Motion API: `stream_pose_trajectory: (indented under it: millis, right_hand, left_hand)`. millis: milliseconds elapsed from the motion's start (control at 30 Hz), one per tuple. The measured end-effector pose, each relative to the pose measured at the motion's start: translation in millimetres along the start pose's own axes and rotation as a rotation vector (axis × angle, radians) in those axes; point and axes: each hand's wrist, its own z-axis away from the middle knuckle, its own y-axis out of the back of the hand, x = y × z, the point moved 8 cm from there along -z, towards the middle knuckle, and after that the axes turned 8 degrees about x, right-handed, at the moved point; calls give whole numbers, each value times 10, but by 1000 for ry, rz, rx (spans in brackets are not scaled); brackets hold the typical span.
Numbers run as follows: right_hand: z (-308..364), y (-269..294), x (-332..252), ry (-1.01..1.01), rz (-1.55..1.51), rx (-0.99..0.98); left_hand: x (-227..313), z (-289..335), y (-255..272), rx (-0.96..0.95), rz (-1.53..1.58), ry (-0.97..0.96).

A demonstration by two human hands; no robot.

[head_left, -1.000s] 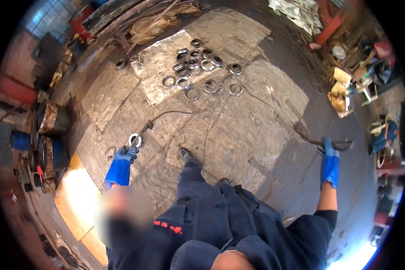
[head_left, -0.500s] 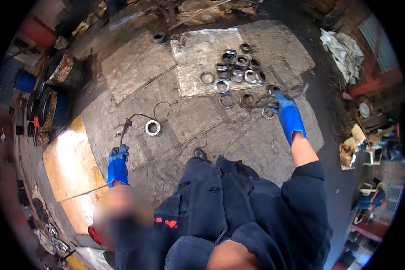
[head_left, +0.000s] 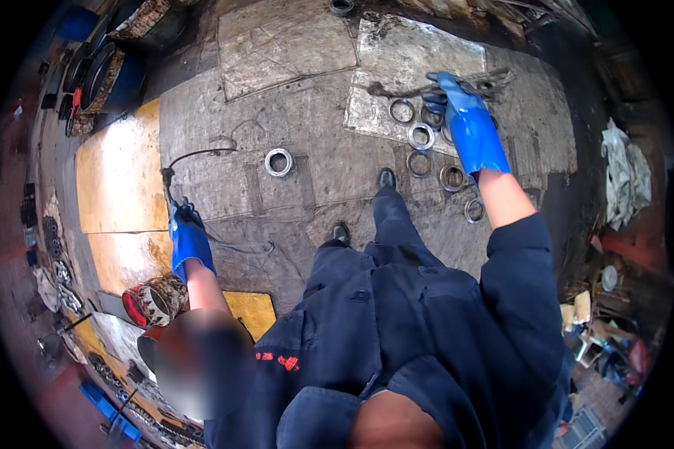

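Note:
My left hand (head_left: 189,238), in a blue rubber glove, is closed on a thin dark rod (head_left: 170,183) with a knob. From the knob a thin piece bends right over the floor, above and left of a lone metal ring (head_left: 278,162). My right hand (head_left: 468,123), gloved alike, is closed around a long dark bar-like tool (head_left: 494,80) whose knobbed end sticks out to the left. Below it lie several metal rings (head_left: 421,136); the glove and sleeve hide some of the pile.
Worn flat sheets (head_left: 292,49) cover the floor, with a yellowish board (head_left: 120,172) at left. Large rusty drums (head_left: 112,78) stand far left, and a red-rimmed can (head_left: 153,303) near my left forearm. A pale crumpled cloth (head_left: 621,176) lies at right.
The view has shifted, so floor things sit elsewhere in the picture. My right hand has carried the dark tool farther forward, over the ring pile. My left hand still grips the rod.

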Motion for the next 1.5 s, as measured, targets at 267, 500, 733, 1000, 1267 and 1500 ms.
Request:
stream_pose_trajectory:
  millis: [267, 500, 733, 1000, 1267, 1500]
  right_hand:
    - [-1908, -729, -390, 103, -115, -254]
    - [-3163, -303, 925, 92, 424, -350]
    - [-1592, 2571, 3407, -211, 1431, -600]
    - [794, 4358, 3671, -951, 1171, -51]
    - [3053, 3440, 2950, -1137, 932, 182]
    - [6188, 2635, 3574, -1350, 821, 346]
  left_hand:
    - [-401, 723, -1416, 211, 247, -44]
    - [-1929, 1303, -2764, 18, -419, 187]
    - [-2643, 1373, -2021, -37, -392, 645]
    - [-2457, 1610, -239, 64, -398, 805]
    - [-2316, 1020, -559, -249, -822, 835]
    - [-2161, 533, -1642, -556, -975, 586]
